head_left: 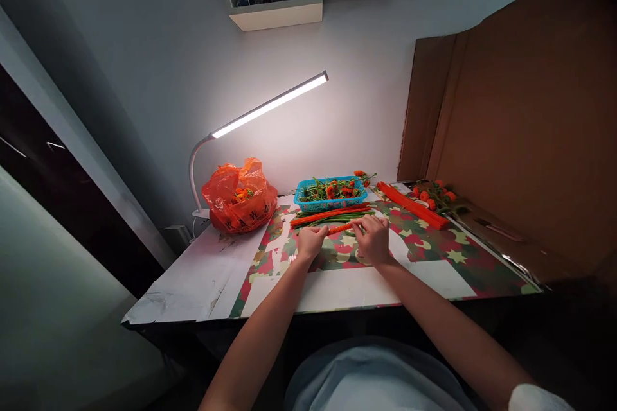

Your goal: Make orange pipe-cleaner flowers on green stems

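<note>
My left hand (pixel 311 243) pinches the left end of an orange pipe cleaner (pixel 340 228) that looks wound into a spiral. At its right end, the fingers of my right hand (pixel 373 239) are closed on it, so the piece spans level between both hands, just above the table. Right behind it lie long orange pipe cleaners (pixel 308 218) and green pipe cleaners (pixel 332 219) side by side. The ends of the coiled piece are hidden by my fingers.
A blue basket (pixel 332 205) of orange flowers with green stems stands behind. An orange plastic bag (pixel 241 205) sits left, under a lit lamp (pixel 270 104). More orange pipe cleaners (pixel 412 206) and flowers (pixel 431 198) lie right, beside a cardboard panel (pixel 511 141). A shelf (pixel 277 15) hangs above.
</note>
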Demonstrator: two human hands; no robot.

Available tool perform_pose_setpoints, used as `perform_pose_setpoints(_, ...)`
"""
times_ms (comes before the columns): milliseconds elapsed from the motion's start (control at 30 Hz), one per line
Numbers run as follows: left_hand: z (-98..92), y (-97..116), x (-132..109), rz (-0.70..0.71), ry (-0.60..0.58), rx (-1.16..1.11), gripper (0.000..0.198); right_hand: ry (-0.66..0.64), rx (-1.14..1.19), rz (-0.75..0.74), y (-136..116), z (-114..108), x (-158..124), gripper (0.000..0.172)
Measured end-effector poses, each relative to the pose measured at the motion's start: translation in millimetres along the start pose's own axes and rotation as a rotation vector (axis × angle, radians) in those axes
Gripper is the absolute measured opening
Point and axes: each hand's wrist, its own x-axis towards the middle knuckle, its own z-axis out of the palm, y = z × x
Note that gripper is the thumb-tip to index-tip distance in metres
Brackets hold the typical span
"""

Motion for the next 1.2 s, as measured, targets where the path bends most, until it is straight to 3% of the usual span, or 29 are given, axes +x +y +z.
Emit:
perform_pose_setpoints(133, 3.7, -3, 3, -0.036, -0.007, -0.087, 0.042, 0.075, 0.122, 0.089, -5, 4, 0, 0.024)
perform_pose_setpoints(267, 6.5, -5, 4, -0.037, 0.013, -0.109, 0.044, 0.098, 0.431, 0.265, -4, 10, 1, 0.019)
perform_pose_setpoints(567, 8.5, -8, 5, -0.031, 0.037, -0.082, 0.044, 0.012, 0.755, 0.705, -9, 14, 1, 0.029)
perform_pose_setpoints(833, 6.5, -6, 4, -0.020, 0.015, -0.043, 0.044, 0.016, 0.813, 0.702, -6, 17, 3, 0.026)
perform_pose_setpoints(1033, 7.1, -8, 7, -0.041, 0.032, -0.027, 0.044, 0.038, 1.035, 0.731, -8, 17, 4, 0.033)
perform_pose_setpoints(1100, 5.3, -8, 7, -0.033, 0.039, -0.020, 0.044, 0.008, 1.040, 0.714, -8, 15, 5, 0.033)
perform_pose_setpoints(1200, 1.0, -7, 5, -0.019, 0.083, -0.007, 0.046, 0.076, 0.990, 0.748, -2, 12, 6, 0.029)
